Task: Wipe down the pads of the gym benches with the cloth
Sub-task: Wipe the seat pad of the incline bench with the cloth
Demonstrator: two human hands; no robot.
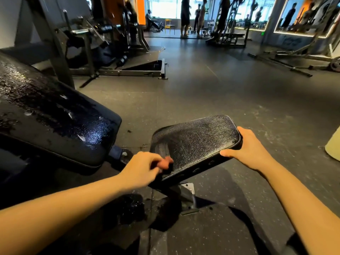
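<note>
Two bare hands work at a gym bench with two black pads, in a gym with a dark speckled rubber floor. The small seat pad sits at the centre of the view, tilted up toward its far edge on one metal bracket. The larger back pad rises to the left, close to the seat pad but apart from it, its surface glistening with droplets and wet streaks.

The right hand grips the seat pad's right edge, the thumb lying along the near right corner and the fingers wrapped round the far side. The left hand is at the pad's near left corner, fingers curled over the surface. It is blurred, and whether those fingers pinch a cloth cannot be told. A darker smear marks the pad just beyond them.

Behind, four people stand near the bright windows at the far end of the room, beside one yellow chair. More figures show in the lit mirrors at the right, too dim to count. One black steel machine stands behind the back pad. One pale yellowish object is cut off by the right edge of the view.
</note>
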